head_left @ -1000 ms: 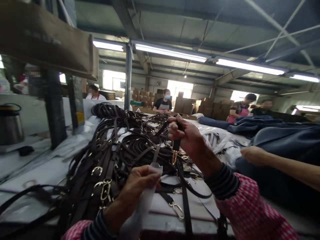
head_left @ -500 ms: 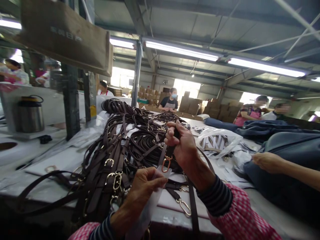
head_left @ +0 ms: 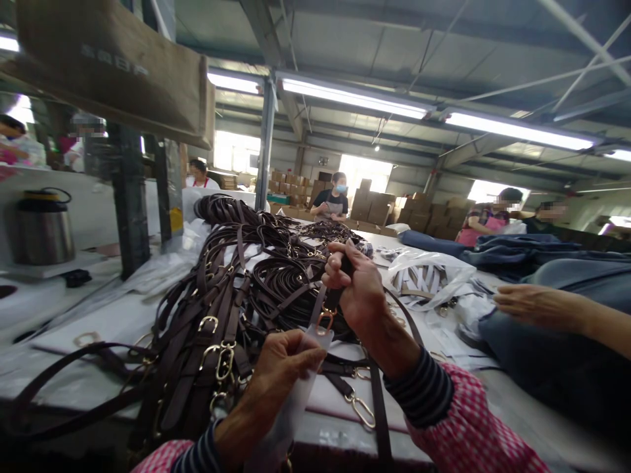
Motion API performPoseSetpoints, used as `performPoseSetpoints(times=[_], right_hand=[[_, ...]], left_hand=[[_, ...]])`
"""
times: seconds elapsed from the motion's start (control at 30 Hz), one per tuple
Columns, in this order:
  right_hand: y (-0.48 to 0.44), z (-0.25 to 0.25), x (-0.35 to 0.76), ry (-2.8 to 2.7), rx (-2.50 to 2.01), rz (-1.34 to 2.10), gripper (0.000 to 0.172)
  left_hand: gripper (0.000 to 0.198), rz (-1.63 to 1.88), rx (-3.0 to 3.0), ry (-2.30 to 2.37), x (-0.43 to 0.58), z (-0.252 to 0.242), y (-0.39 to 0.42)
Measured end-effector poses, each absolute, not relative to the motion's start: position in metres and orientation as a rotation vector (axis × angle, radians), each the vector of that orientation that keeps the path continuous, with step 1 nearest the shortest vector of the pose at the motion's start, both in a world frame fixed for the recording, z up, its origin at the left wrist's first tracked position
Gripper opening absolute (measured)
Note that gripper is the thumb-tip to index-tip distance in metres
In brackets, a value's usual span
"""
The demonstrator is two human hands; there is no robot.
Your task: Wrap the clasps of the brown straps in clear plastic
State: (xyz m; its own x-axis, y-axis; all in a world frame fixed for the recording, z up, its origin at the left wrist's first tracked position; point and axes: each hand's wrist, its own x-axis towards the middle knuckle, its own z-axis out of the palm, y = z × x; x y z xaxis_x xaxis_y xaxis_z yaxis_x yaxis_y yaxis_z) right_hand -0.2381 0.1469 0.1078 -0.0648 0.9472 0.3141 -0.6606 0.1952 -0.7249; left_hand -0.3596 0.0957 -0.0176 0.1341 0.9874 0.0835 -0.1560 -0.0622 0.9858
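Observation:
My left hand [head_left: 283, 368] pinches a narrow clear plastic sleeve [head_left: 290, 420] near its upper end. Just above it, my right hand [head_left: 357, 279] is closed around a dark brown strap [head_left: 333, 299], whose gold clasp [head_left: 325, 320] hangs down at the mouth of the sleeve. The clasp's lower end appears to be inside or right behind the plastic; I cannot tell which. A long loop of dark strap runs down from my right hand over the table edge. Another gold clasp [head_left: 362, 410] lies on the table below my hands.
A large heap of brown straps [head_left: 217, 309] with gold buckles covers the table's left and middle. At right are a plastic bag of pale strips [head_left: 428, 272], dark blue bags [head_left: 582, 289] and another person's hand [head_left: 537, 303]. A metal flask [head_left: 42, 226] stands at left beside a post.
My hands keep the same grips, the clasp staying at the sleeve's mouth. The whole view has shifted slightly. At the right, the other person's hand has turned a little over the blue bag.

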Motion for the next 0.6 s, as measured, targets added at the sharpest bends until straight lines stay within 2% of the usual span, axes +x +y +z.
performPoseSetpoints(times=[0.27, 0.43, 0.6], right_hand=[[0.149, 0.086, -0.233, -0.897, -0.391, 1.403, 0.023], [0.142, 0.066, -0.221, -1.031, -0.495, 1.424, 0.039], [0.121, 0.035, -0.220, -1.260, -0.697, 1.350, 0.048]], left_hand=[[0.031, 1.178, 1.121, 0.714, -0.367, -0.007, 0.095], [0.034, 1.163, 1.023, 0.562, -0.376, 0.000, 0.093], [0.034, 1.229, 1.038, 0.701, -0.380, 0.000, 0.087]])
